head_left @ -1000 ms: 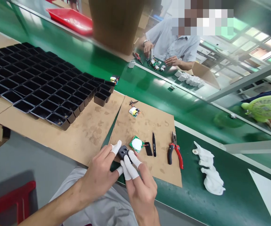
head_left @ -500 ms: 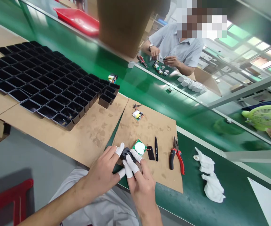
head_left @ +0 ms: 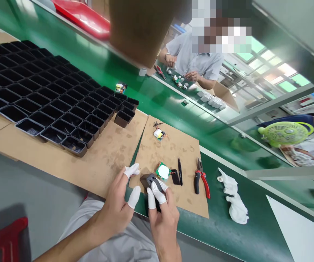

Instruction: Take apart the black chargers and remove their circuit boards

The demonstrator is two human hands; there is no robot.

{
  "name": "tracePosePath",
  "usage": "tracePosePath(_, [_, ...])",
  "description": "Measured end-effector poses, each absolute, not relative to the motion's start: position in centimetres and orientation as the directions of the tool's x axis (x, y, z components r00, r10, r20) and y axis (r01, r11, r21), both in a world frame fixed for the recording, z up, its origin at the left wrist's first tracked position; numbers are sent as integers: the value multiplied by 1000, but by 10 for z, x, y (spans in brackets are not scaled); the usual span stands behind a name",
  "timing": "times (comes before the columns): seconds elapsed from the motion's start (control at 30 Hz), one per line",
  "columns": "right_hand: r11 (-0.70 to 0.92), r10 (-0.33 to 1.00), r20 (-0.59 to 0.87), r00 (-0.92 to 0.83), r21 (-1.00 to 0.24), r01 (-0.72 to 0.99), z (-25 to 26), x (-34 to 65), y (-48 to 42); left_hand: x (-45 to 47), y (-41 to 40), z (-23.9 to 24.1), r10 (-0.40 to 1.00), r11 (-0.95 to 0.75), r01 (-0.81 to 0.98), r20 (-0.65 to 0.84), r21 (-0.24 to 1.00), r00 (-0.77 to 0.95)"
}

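My right hand (head_left: 162,214), with white finger cots, pinches a small black plastic housing (head_left: 149,180) at the near edge of a brown cardboard mat (head_left: 173,153). My left hand (head_left: 118,207), also in finger cots, hovers just left of the housing with fingers apart, not touching it. Right beside the housing lies a green circuit board with a white round part (head_left: 163,171), then a small black piece (head_left: 175,177) and black tweezers (head_left: 180,171).
Red-handled pliers (head_left: 201,180) and a white glove (head_left: 233,200) lie to the right on the green belt (head_left: 173,105). A black compartment tray (head_left: 50,102) fills the left. Another small circuit board (head_left: 159,134) sits farther back. Across the belt a person works; a green fan (head_left: 284,133) stands right.
My left hand has let go of the black housing and drawn back to the left. My right hand alone keeps it, lowered toward the mat's near edge.
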State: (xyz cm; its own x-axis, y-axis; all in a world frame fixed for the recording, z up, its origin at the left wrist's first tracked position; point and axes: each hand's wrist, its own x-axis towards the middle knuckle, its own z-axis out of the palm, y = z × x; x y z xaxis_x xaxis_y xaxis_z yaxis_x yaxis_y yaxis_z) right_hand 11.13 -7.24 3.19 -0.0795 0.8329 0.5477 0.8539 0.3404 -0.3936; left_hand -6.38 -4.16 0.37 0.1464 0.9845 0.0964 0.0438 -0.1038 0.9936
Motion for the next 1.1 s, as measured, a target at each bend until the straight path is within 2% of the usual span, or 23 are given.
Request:
tracePosePath(0.1, [357, 807, 587, -61, -404, 842, 42, 108, -71, -65, -41, 6, 983, -97, 50, 88, 994, 163])
tracePosePath(0.23, [299, 777, 626, 66, -460, 836, 54, 98, -73, -65, -41, 7, 984, -96, 52, 87, 994, 155])
tracePosePath(0.33, [265, 804, 587, 89, -488, 832, 48, 95, -74, -64, -41, 6, 983, -125, 62, 115, 990, 146])
tracePosePath(0.43, [217, 854, 494, 164, -624, 751, 38, 95, -75, -63, -39, 4, 983, -137, 70, 126, 988, 136])
tracePosePath(0.57, [51, 826, 279, 489, -902, 428, 36, 92, -74, -64, -39, 2, 983, -114, 41, 107, 993, 146])
tracePosePath(0.67, [8, 733, 109, 671, -988, 152, 51, 92, -70, -67, -40, -1, 982, -95, 10, 92, 995, 162])
tracePosePath(0.73, [48, 724, -6, 689, -997, -59, 65, 97, -65, -69, -42, -5, 982, -90, 13, 86, 996, 170])
tracePosePath(0.83, [144, 762, -122, 636, -925, -351, 84, 113, -56, -73, -46, -14, 979, -76, 32, 68, 997, 193])
tracePosePath(0.97, [194, 794, -110, 598, -886, -421, 93, 139, -45, -75, -51, -21, 986, -24, 10, 22, 1000, 165])
tracePosePath(1.1, [156, 831, -101, 546, -901, -405, 93, 161, -36, -73, -42, -24, 987, 60, -23, -56, 998, 150])
